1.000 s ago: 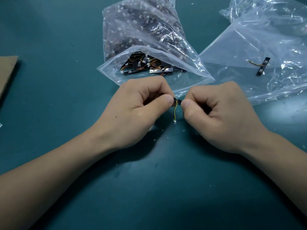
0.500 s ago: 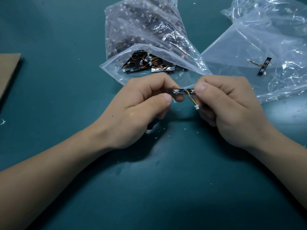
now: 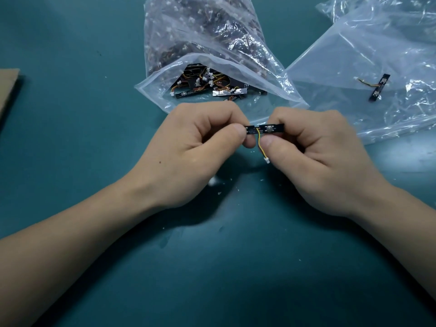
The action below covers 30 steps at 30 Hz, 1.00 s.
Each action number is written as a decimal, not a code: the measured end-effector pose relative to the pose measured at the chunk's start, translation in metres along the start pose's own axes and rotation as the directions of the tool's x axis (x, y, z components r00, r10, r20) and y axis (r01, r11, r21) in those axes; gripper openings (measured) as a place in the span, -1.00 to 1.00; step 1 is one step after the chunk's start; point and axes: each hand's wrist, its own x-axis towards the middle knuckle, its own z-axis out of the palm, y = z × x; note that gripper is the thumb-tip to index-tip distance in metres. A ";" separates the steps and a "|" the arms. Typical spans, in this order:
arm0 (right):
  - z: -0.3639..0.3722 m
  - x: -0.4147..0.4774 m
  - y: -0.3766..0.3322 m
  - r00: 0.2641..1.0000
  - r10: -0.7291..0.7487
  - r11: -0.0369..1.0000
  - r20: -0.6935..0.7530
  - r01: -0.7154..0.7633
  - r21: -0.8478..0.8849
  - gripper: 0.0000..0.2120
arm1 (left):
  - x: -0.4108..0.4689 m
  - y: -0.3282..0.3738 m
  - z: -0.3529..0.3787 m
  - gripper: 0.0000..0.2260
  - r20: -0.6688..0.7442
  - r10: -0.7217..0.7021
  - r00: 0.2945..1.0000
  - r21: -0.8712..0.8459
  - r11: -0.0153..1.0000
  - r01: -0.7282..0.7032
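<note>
Above the green table [image 3: 70, 142], just in front of the mouth of the open bag [image 3: 153, 90], a narrow black circuit strip [image 3: 252, 130] is held level between both hands. The left hand [image 3: 188, 147] pinches its left end between thumb and forefinger; the right hand [image 3: 318, 156] pinches the right end in the same way, so the two hands sit close together with only the middle of the strip showing between them. A small push button [image 3: 269, 128] faces up near the right thumb, and a yellow-orange wire [image 3: 259, 145] drops from the middle to a white connector [image 3: 267, 160] that hangs free beside the right thumb. The step appears to be a check of one strip before sorting: more strips of the same kind lie in the open bag, and a single strip [image 3: 379, 87] lies on the second bag [image 3: 342, 55] to the right. To do it well, the fingertips should stay on the bare ends of the board, off the button. The strip should not be flexed hard. The wire should hang slack, since a tug would probably strain its solder joint.
</note>
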 end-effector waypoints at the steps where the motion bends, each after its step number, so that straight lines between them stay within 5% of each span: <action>1: 0.000 0.000 0.000 1.000 0.007 1.000 0.005 -0.007 -0.027 -0.78 | 0.000 0.000 0.000 -0.82 0.003 0.009 1.000 -0.006 1.000 -0.009; 7: -0.002 -0.002 -0.003 0.997 -0.032 0.999 0.071 0.032 -0.010 -0.75 | -0.001 0.001 0.001 -0.81 -0.023 0.033 0.999 0.101 0.994 -0.030; 11: -0.001 -0.001 -0.003 0.999 -0.030 0.998 0.014 0.029 0.064 -0.74 | -0.002 0.002 0.000 -0.81 0.009 0.027 1.000 0.028 0.999 -0.027; 30: -0.001 -0.002 -0.003 1.000 -0.006 0.998 -0.001 0.006 -0.069 -0.65 | -0.003 0.002 0.003 -0.85 0.015 0.026 1.000 0.194 0.981 -0.028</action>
